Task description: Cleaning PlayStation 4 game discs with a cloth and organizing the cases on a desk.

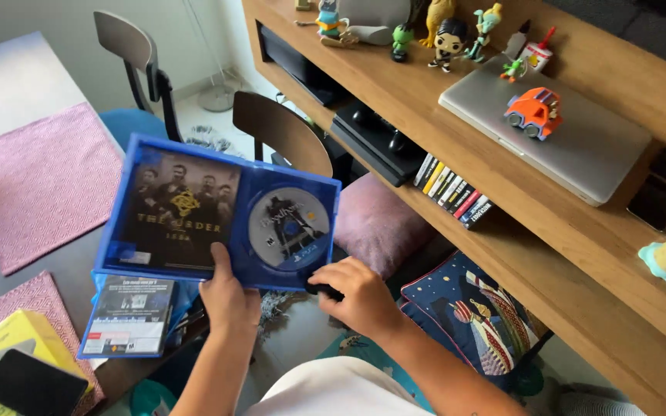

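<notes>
My left hand (229, 300) pinches the open case (217, 212) by its bottom edge; right hand (360, 296) grips its corner. I'd keep it level so the disc (289, 229) stays seated.

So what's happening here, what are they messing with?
A person holds an open blue game case with both hands: the left hand grips its bottom edge, and the right hand supports the corner by the disc, which sits in its tray. A second, closed case lies on the table just below. A wooden shelf stands alongside.
</notes>
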